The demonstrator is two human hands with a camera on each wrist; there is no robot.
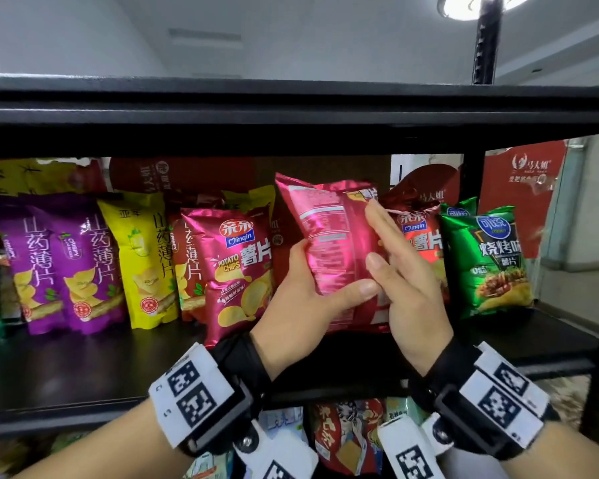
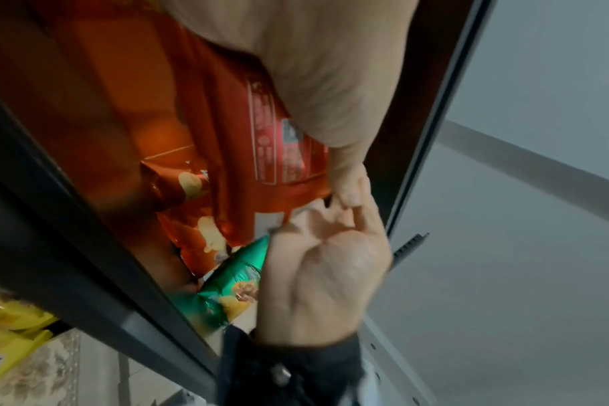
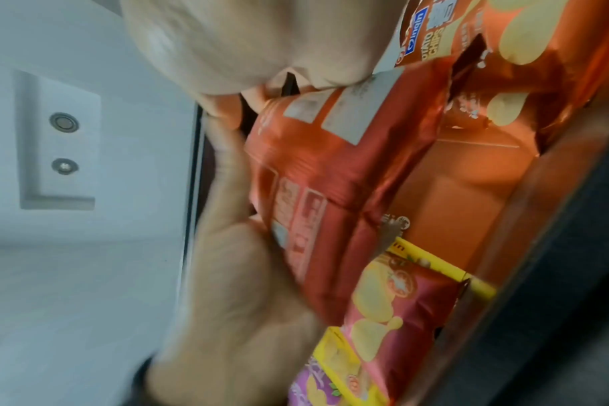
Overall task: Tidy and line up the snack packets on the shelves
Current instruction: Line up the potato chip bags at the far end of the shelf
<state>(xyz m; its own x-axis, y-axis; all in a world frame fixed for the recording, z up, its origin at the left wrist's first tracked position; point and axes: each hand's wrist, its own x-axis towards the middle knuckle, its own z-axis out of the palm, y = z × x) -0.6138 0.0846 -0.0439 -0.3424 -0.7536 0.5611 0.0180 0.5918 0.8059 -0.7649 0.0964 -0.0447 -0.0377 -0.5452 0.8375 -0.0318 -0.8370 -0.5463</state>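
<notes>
A magenta chip packet (image 1: 329,243) is held upright above the black shelf (image 1: 83,375), its printed back facing me. My left hand (image 1: 301,295) grips its lower left side, with the thumb across the front. My right hand (image 1: 395,257) lies flat against the packet's right edge, fingers straight. The left wrist view shows the packet's label (image 2: 279,142) under my left thumb, with the right hand (image 2: 324,274) beside it. In the right wrist view the packet (image 3: 331,178) sits in the left palm (image 3: 244,274).
Standing on the shelf are two purple packets (image 1: 49,257), a yellow one (image 1: 146,257), a magenta chip packet (image 1: 239,271), a red one (image 1: 426,243) behind my right hand and a green one (image 1: 488,261). The upper shelf board (image 1: 291,112) hangs close overhead. More packets (image 1: 346,433) lie below.
</notes>
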